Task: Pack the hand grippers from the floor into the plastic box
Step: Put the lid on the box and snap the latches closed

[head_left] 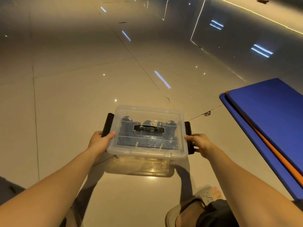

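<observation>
We cannot count the hand grippers (148, 128): through the lid of the plastic box (147, 154) they show only as dark shapes. Fingers of the left hand (100, 141) and right hand (200, 144) are hidden under the box sides. The frame edge cuts off the blue mat (270, 112) at 3 o'clock and the sandal (193, 208) at 5 o'clock.

Floor (73, 104): big glossy beige tiles w/ thin dark joints, ceiling lights mirrored as bright dots & streaks. Far right the surface turns dark grey. A thin crack (168, 99) runs near the middle joint, and a small chipped bit (207, 113) sits on the joint just left of the mats. Blue mats (270, 115) lie flat at right, stacked, w/ an orange layer (278, 153) between top & bottom. My sandal (196, 203) stands on the tiles, bottom right. Plastic box (147, 153) is in front of me; can't tell if its base touches the tiles.
</observation>
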`<state>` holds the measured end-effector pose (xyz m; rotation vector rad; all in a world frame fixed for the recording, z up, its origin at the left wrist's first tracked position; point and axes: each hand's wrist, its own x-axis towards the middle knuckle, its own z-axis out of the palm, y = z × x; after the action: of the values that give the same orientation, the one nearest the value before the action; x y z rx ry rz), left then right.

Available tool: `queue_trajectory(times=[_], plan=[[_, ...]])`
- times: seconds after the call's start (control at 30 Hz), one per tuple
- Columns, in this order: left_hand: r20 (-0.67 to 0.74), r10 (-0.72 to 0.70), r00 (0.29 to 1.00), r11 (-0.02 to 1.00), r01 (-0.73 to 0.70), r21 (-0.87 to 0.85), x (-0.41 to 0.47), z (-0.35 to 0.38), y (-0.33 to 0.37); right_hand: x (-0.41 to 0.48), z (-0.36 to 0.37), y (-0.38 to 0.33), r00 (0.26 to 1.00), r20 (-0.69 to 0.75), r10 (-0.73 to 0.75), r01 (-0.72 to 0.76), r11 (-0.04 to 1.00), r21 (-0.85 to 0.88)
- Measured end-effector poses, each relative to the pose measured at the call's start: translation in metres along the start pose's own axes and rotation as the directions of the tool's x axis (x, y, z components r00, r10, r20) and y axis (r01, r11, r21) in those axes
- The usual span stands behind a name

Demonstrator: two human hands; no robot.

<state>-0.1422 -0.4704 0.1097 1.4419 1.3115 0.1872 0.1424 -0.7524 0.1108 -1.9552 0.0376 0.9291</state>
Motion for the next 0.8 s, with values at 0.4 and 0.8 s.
queue_trajectory(times=[0.4,0.8], plan=[[-0.063,0.286,0.956,0.775,-0.192,0.603,-0.015,0.021,0.007,-0.008,0.031,-0.006,0.968,-0.162,-0.191,0.077,0.843,-0.533],[0.038,0.236,0.971,0.933,-0.237,0.270,-0.003,-0.003,0.016,-0.019,0.060,-0.014,0.938,-0.284,-0.201,0.104,0.941,-0.323]])
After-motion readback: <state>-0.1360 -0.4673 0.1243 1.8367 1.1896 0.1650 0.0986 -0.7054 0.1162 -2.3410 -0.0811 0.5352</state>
